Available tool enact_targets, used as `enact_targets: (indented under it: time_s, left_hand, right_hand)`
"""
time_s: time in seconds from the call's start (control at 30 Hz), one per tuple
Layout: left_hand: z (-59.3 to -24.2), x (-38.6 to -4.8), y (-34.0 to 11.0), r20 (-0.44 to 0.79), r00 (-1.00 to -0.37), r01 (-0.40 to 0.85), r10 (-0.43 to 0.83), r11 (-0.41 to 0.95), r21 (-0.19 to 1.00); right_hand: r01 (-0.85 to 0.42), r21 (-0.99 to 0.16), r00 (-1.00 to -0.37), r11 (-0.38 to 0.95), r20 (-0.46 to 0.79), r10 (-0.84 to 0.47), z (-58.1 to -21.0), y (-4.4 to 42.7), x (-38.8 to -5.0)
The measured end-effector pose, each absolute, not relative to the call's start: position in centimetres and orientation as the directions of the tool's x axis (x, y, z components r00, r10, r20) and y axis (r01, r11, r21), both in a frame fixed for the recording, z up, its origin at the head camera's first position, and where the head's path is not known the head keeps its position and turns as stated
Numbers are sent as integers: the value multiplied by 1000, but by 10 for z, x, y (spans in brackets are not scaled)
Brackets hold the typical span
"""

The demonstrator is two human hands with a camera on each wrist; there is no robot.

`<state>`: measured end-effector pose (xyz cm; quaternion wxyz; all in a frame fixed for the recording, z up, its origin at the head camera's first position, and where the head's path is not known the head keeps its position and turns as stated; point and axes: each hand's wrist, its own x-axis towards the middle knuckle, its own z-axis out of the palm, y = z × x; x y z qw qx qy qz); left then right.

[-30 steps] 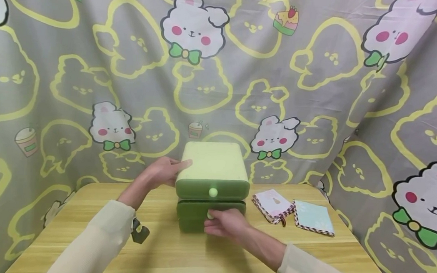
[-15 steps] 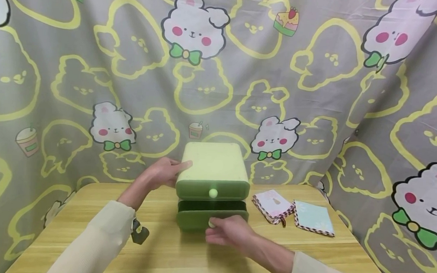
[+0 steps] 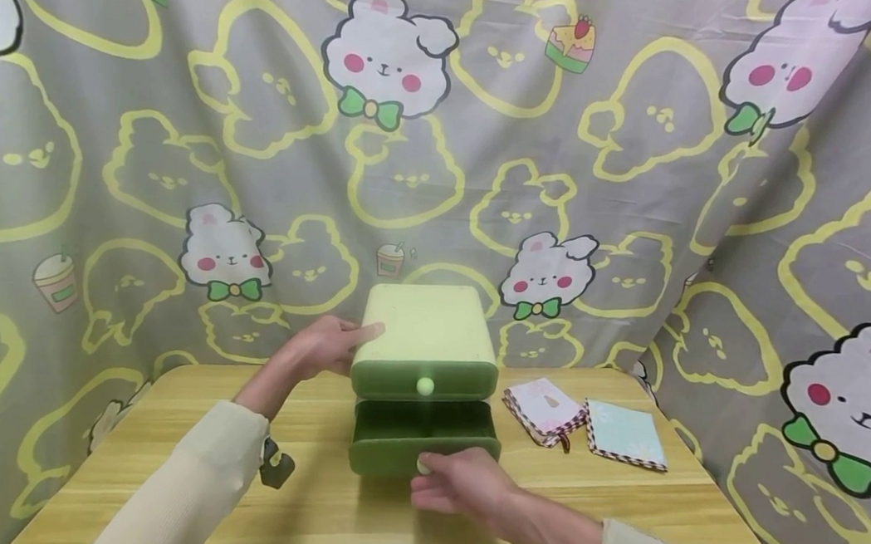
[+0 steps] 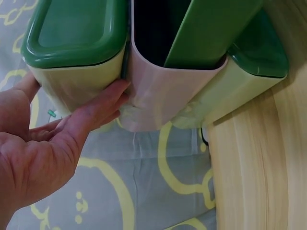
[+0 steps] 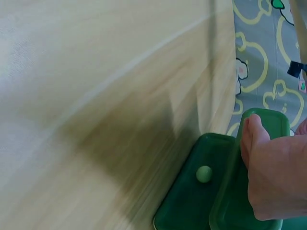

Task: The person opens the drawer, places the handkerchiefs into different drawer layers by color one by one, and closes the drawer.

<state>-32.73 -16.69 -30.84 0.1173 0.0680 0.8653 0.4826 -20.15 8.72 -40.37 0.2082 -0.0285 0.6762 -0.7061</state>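
A small drawer chest (image 3: 432,322) with a pale yellow-green top and green fronts stands on the table; the left wrist view shows three tiers. My left hand (image 3: 326,344) holds the top tier at its left side, thumb over the top edge and fingers along the side wall. The middle drawer (image 3: 383,456) is pulled well out, and its visible inside looks bare. My right hand (image 3: 467,484) pinches that drawer's round knob (image 3: 423,464). Above it the top drawer (image 3: 384,379) is closed. In the right wrist view the bottom drawer (image 5: 184,196) shows its own pale knob (image 5: 204,174).
On the wooden table (image 3: 301,513), right of the chest, lie a folded pinkish-white cloth (image 3: 543,405) and a folded pale blue cloth (image 3: 626,432), both with checked edging. A patterned curtain (image 3: 411,179) hangs behind the table and at its sides.
My right hand has drawn the middle drawer out toward me, from a narrow gap to a wide opening. My left hand and the chest body have stayed in place.
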Motion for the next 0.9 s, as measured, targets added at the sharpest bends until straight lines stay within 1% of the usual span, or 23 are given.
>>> enact_targets:
  time_s: [0.33, 0.63, 0.77, 0.9]
  left_hand:
    - [-309, -328, -167, -142, -961, 2, 235, 522, 853]
    - [-310, -328, -167, -141, -960, 3, 242, 513, 858]
    - [-310, -328, -168, -139, -961, 5, 239, 518, 855]
    - [-310, -328, -167, -138, -962, 5, 237, 518, 856]
  right_hand:
    - [261, -965, -908, 9, -249, -336, -406, 89, -182]
    - [305, -951, -887, 43, -300, -351, -404, 95, -167]
    - [330, -943, -873, 35, -319, -369, -404, 95, -161]
    - [331, -943, -873, 23, -315, -373, -405, 95, -158]
